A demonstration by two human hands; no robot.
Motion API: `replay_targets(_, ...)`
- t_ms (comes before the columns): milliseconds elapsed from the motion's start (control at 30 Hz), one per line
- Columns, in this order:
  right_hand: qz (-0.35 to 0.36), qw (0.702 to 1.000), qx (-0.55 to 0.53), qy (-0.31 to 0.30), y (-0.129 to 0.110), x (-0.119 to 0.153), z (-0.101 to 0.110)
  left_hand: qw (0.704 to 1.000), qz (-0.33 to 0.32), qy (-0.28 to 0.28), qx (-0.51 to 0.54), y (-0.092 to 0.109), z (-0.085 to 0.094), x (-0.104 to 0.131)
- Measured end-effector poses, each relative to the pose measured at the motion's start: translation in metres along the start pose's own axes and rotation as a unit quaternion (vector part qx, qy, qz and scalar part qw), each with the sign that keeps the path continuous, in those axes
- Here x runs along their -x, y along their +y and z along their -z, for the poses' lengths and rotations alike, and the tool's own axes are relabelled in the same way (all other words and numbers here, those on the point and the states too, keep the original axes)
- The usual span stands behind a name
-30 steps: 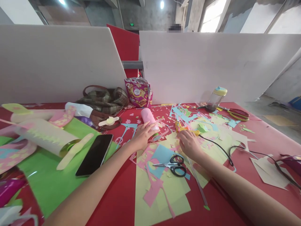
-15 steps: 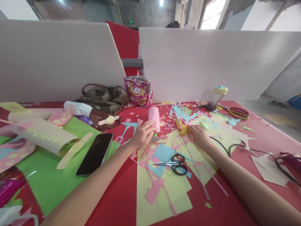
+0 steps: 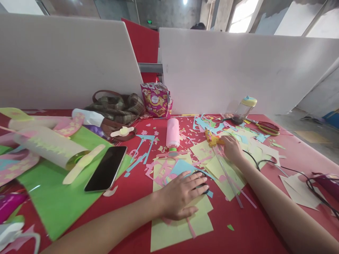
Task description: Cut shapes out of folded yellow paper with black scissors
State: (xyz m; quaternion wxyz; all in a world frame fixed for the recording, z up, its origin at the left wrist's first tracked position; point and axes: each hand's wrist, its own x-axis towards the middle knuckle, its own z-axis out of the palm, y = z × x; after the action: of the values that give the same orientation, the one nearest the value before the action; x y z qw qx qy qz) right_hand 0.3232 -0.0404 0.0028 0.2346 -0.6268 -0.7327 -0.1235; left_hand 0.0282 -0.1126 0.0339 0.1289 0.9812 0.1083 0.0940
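My left hand (image 3: 182, 195) lies palm down, fingers stretched out, over the small black-handled scissors (image 3: 203, 190). It hides the blades and most of the handles. Yellow paper sheets (image 3: 182, 238) and a blue piece of paper (image 3: 182, 166) are beneath. My right hand (image 3: 233, 150) is closed round the yellow hot glue gun (image 3: 212, 138), whose clear glue stick (image 3: 227, 178) trails toward me. Behind my left hand, a pink bottle (image 3: 173, 133) with a green cap lies on the red table (image 3: 132, 218).
Left are a phone (image 3: 106, 169), green sheet (image 3: 55, 211) and cardboard tube (image 3: 50, 146). Paper scraps (image 3: 144, 148) surround my hands. Farther back stand a snack bag (image 3: 157, 100), a plaid bag (image 3: 119, 107) and a jar (image 3: 244, 110). Red-handled scissors (image 3: 267, 127) and a black cable (image 3: 291, 167) lie right.
My left hand has left the pink bottle and come nearer and rightward, over the scissors. My right hand has shifted slightly right with the glue gun. The view has moved a little.
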Motion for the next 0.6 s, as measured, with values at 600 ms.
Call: replay_targets(600, 0.151, 0.95, -0.126, -0.243, -0.087, 0.018, 0.026, 0.997, 0.043, -0.063, -0.032, 0.008, -0.007, 0.006)
